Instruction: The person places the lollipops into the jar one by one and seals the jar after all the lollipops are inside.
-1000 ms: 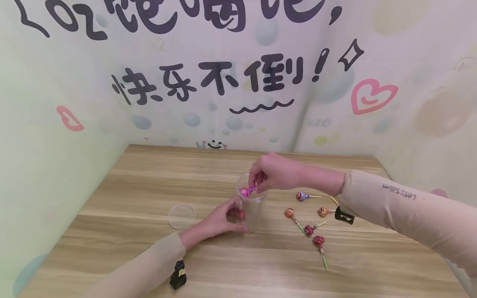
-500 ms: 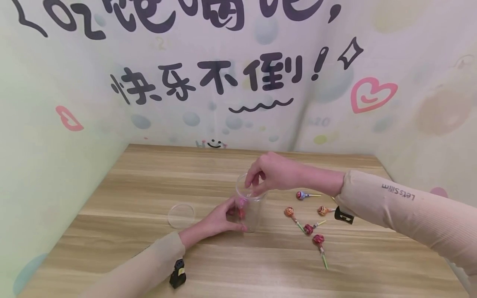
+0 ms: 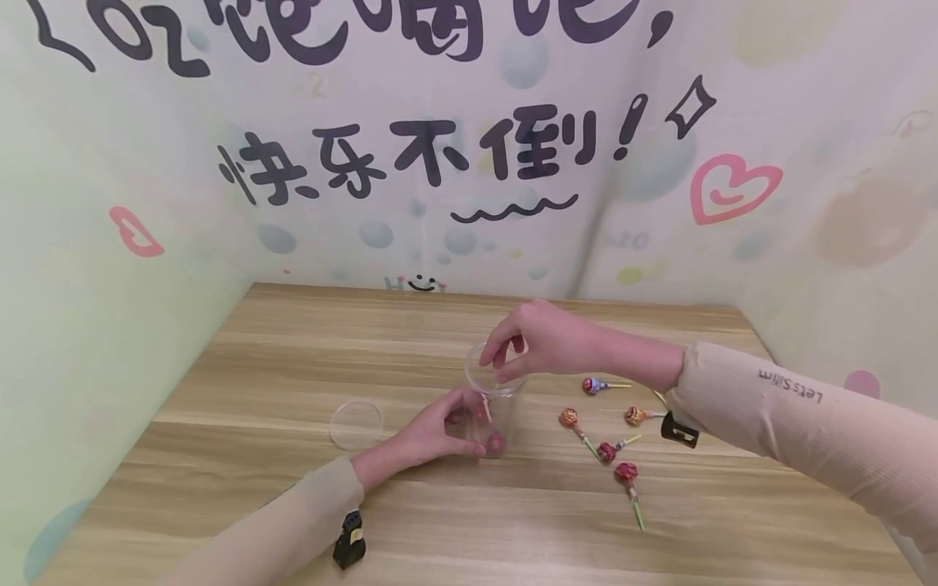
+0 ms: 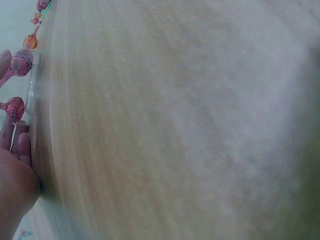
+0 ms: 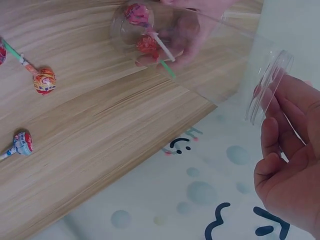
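A tall clear plastic cup (image 3: 507, 415) stands upright on the table. My left hand (image 3: 427, 435) holds it around the lower left side, thumb toward the front. Inside, low in the cup, are a pink-wrapped lollipop (image 5: 137, 15) with a white stick and a red-wrapped lollipop (image 5: 147, 45) with a green stick. My right hand (image 3: 548, 338) is over the cup's mouth, its fingers loosely bent at the rim with nothing between them. In the left wrist view the left hand (image 4: 17, 175) shows only partly, beside the cup's base.
To the right of the cup lie several lollipops, among them a blue one (image 3: 592, 386), an orange one (image 3: 568, 418) and a red one (image 3: 626, 472). A round clear lid (image 3: 357, 426) lies left of the cup. A printed wall (image 3: 352, 252) rises behind the table.
The right hand has let go of the pink lollipop, which has dropped from the rim to the cup's bottom. The left hand keeps its hold on the cup.
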### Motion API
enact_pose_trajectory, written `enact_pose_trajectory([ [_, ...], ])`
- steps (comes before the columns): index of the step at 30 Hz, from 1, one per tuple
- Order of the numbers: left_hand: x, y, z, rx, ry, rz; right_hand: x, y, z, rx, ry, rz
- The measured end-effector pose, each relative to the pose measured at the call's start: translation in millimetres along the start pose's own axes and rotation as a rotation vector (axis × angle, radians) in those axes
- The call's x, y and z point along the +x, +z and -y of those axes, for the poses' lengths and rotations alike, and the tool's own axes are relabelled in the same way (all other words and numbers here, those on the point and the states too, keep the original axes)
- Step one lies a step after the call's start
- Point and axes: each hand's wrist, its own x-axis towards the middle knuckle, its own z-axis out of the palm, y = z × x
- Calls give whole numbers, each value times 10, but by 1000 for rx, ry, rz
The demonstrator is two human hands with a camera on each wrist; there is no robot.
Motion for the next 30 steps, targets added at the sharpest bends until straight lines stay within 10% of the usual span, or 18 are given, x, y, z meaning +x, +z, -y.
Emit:
enact_pose_trajectory([
  [14, -15, -5, 4, -10, -14, -8, -220, -128, -144, 98, 51, -223],
  [30, -11, 5, -8, -21, -9, -9, -735, -37, -927, 100, 300, -430],
])
